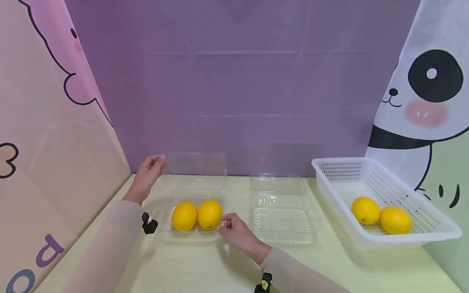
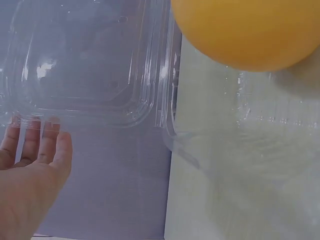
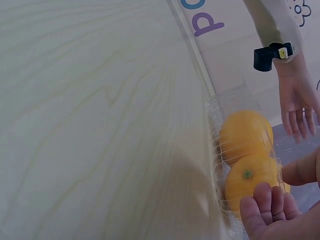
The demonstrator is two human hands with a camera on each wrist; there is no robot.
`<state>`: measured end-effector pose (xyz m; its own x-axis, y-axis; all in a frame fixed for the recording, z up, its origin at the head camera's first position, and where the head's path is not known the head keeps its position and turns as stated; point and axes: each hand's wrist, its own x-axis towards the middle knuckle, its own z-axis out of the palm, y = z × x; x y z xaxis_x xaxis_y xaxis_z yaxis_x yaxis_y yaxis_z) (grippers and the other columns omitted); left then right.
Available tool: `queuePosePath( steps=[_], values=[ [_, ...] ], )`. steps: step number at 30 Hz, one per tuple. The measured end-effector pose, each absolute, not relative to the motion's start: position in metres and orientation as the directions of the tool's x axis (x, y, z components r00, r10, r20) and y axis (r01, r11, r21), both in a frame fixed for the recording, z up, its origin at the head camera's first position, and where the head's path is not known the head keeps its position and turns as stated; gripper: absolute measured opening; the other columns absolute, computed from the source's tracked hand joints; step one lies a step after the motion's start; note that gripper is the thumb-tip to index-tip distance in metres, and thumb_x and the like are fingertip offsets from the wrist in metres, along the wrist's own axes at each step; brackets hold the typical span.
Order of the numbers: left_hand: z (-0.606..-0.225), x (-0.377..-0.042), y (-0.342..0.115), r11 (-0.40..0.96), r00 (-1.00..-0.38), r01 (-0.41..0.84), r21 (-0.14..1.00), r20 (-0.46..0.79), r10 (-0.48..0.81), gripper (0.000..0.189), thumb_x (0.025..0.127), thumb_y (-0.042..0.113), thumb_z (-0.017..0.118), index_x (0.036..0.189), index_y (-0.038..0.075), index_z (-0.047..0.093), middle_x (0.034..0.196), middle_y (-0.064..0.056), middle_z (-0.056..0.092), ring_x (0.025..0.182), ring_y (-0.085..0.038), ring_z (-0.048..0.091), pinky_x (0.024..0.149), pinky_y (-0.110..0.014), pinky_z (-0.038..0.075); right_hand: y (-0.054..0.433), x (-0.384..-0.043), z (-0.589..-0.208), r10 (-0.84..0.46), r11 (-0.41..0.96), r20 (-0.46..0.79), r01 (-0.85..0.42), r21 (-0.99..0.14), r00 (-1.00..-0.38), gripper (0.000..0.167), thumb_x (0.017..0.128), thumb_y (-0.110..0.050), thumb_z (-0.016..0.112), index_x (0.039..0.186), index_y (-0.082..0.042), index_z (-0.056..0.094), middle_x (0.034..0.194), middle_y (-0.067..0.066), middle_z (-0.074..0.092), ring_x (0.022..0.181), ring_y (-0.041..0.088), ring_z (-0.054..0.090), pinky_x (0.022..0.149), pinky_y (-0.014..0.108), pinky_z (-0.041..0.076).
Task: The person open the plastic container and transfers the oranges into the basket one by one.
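Left box (image 1: 190, 237) on surface (image 1: 190, 268): lid (image 1: 198, 162) raised, two oranges (image 1: 185, 216) inside. My left hand (image 1: 148, 174), fingers extended, touches lid's left edge; my right hand (image 1: 239, 233), fingers relaxed, is at the right orange (image 1: 210, 215).

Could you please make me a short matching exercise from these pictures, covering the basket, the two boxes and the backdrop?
Things:
1. Basket
2. Left box
3. Right box
4. Backdrop

Descriptions:
A. Clear, with no fruit inside
B. Plain purple
C. White, with small holes
D. Clear, holding two fruits

Pairs: 1-C, 2-D, 3-A, 4-B
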<state>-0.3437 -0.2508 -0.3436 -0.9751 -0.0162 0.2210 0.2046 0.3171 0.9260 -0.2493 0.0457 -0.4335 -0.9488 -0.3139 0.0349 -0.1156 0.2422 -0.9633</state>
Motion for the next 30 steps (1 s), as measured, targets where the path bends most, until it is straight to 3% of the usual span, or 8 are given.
queuePosePath(
  steps=[5,17,30],
  values=[
    [-0.347,-0.352,-0.249,0.288,-0.973,0.208,0.935,0.229,-0.041,0.069,0.107,0.045,0.041,0.154,-0.003,0.027,0.15,-0.026,0.036,0.141,-0.038,0.036,0.115,-0.05,0.031,0.045,-0.25,-0.434,-0.309,0.248,0.03,-0.111,-0.962,-0.951,0.033,0.097,-0.011,0.063,0.123,0.005,0.051,0.094,0.007,0.052,0.081,0.019,0.049,0.07,0.03,0.044],
    [-0.35,-0.357,-0.247,0.346,-0.978,0.191,0.919,0.208,-0.015,0.069,0.107,0.046,0.038,0.16,0.006,0.019,0.151,-0.026,0.034,0.141,-0.04,0.034,0.114,-0.054,0.032,0.046,-0.249,-0.432,-0.314,0.239,0.037,-0.117,-0.964,-0.949,0.033,0.096,-0.01,0.063,0.122,0.006,0.051,0.093,0.007,0.051,0.08,0.019,0.048,0.07,0.03,0.044],
    [-0.358,-0.364,-0.246,0.437,-0.996,0.087,0.895,0.075,0.043,0.079,0.106,0.053,0.035,0.161,0.007,0.001,0.163,-0.026,0.013,0.146,-0.043,0.021,0.116,-0.057,0.025,0.046,-0.249,-0.433,-0.315,0.217,0.047,-0.121,-0.969,-0.948,0.032,0.096,-0.009,0.063,0.121,0.006,0.051,0.092,0.007,0.052,0.079,0.018,0.048,0.068,0.026,0.043]
  ],
)
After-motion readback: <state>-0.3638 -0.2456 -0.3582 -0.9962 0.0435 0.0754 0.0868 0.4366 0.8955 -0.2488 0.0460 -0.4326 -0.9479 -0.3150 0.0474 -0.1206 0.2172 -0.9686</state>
